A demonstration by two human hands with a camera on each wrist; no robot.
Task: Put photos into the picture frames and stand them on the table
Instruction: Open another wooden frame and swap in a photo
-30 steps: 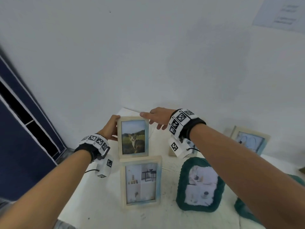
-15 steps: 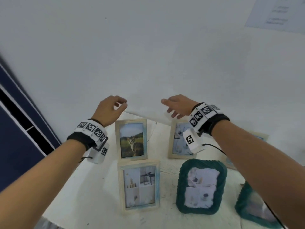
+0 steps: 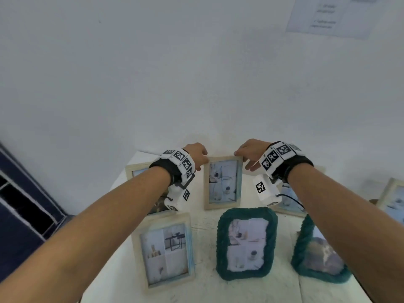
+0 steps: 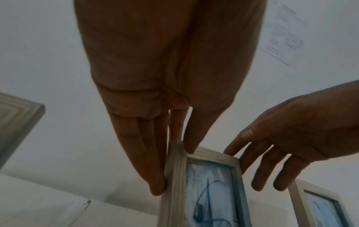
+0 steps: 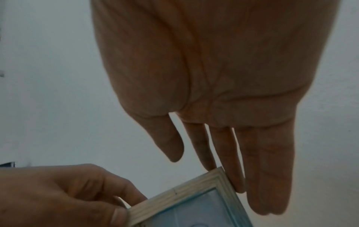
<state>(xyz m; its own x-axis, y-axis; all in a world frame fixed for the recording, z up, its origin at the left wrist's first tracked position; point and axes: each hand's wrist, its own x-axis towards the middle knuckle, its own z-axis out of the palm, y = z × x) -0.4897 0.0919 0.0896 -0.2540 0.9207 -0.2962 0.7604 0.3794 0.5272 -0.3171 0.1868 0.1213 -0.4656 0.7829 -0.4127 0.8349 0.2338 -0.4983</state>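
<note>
A light wooden picture frame (image 3: 223, 182) with a pale blue photo stands at the back middle of the white table (image 3: 205, 287). My left hand (image 3: 202, 157) pinches its top left corner, thumb (image 4: 191, 145) on the front and fingers (image 4: 153, 176) along the side. My right hand (image 3: 242, 155) has straight fingers (image 5: 237, 176) touching the top right corner of the frame (image 5: 194, 204), thumb held apart. The frame's foot is hidden.
A cat-photo frame (image 3: 136, 171) stands behind my left forearm. In front are a wooden frame (image 3: 166, 252) and two teal frames (image 3: 247, 243) (image 3: 321, 261). More wooden frames (image 3: 290, 204) (image 3: 393, 200) stand at the right. A dark blue cabinet (image 3: 21, 215) is at the left.
Both hands let go of the cat-photo frame, rose, moved right and came down on the top of the middle back frame. The left hand now pinches its corner.
</note>
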